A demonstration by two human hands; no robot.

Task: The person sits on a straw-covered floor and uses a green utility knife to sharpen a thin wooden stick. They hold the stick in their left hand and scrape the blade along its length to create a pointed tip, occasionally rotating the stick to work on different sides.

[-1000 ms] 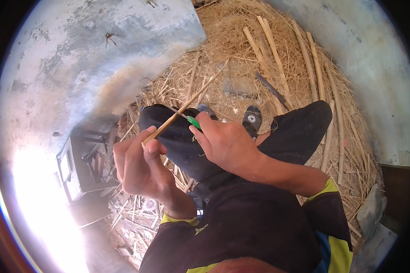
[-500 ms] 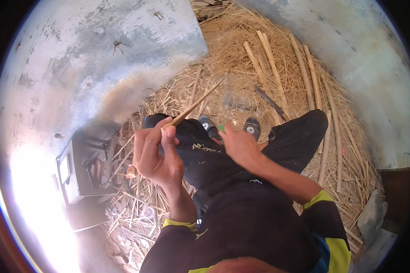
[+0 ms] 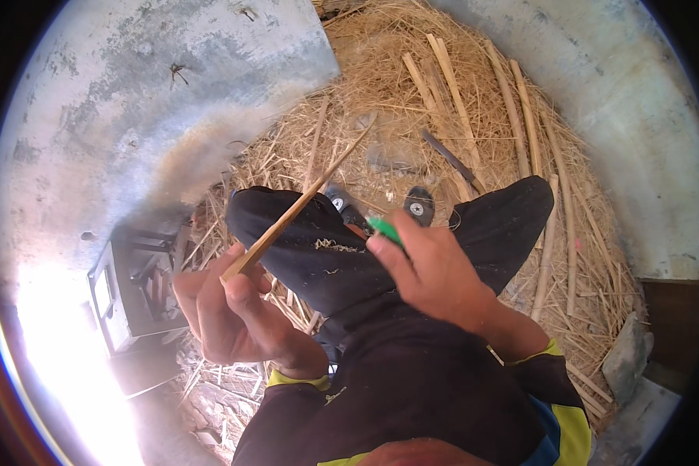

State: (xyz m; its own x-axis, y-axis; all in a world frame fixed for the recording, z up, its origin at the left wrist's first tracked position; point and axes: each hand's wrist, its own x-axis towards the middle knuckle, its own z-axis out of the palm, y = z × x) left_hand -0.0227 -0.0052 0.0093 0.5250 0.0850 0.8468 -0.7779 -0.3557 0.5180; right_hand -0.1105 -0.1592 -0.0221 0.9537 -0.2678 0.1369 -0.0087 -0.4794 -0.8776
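Note:
My left hand [image 3: 245, 318] pinches the thick lower end of a long tapered strip of split bamboo or wood [image 3: 287, 217]. The strip slants up and away to the right, its thin tip over the straw. To the right, my right hand [image 3: 446, 272] is closed around a small green-handled tool [image 3: 386, 231]; its working end is too small to make out. The tool is apart from the strip. Curly pale shavings [image 3: 335, 245] lie on my dark trousers [image 3: 287, 233] below the strip.
Straw and splinters [image 3: 365, 46] cover the floor. Long bamboo poles [image 3: 526, 116] lie on the right, and a long dark flat piece [image 3: 452, 161] rests ahead of my shoes [image 3: 418, 206]. Worn walls [image 3: 132, 93] curve around. A grey open box [image 3: 144, 287] stands at left beside bright light.
My left hand has come lower and nearer with the strip, showing more of its length. The right hand has also drawn nearer, and more of the green handle shows.

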